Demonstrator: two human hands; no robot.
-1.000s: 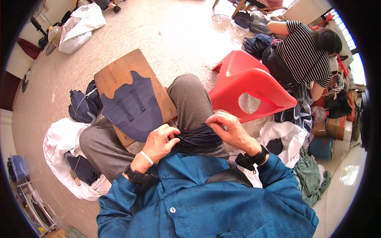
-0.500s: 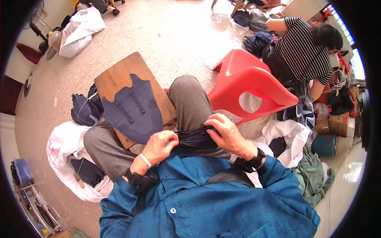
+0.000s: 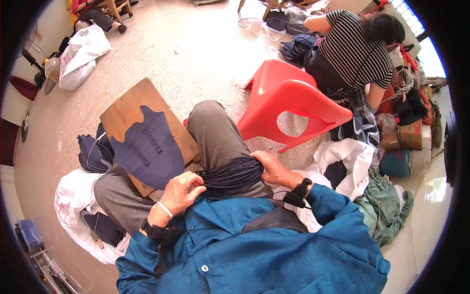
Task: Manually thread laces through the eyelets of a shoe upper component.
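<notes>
Across my lap lies a thick bundle of thin black cords (image 3: pixel 232 177). My right hand (image 3: pixel 276 169) is closed round the bundle's right end, thumb on top. At the opposite end, my left hand (image 3: pixel 180 197) is closed in a pinch with thumb and forefinger together. Whether a cord is between those fingers is too small to tell. Just beyond the left hand, a dark blue textured fabric piece (image 3: pixel 149 149) with two short strips of loops rests on a wooden board (image 3: pixel 129 105), which lies tilted by my knee.
A red plastic stool (image 3: pixel 289 108) stands beyond my right knee. Past it a person in a striped shirt (image 3: pixel 360 49) bends over dark piles. White bags (image 3: pixel 73 188) with dark pieces lie on both sides of me, a green cloth (image 3: pixel 384 208) at right. Another person sits far left.
My right hand has gone from spread fingers over the cords to a grip on their right end. My left hand stays pinched. The whole view has shifted slightly.
</notes>
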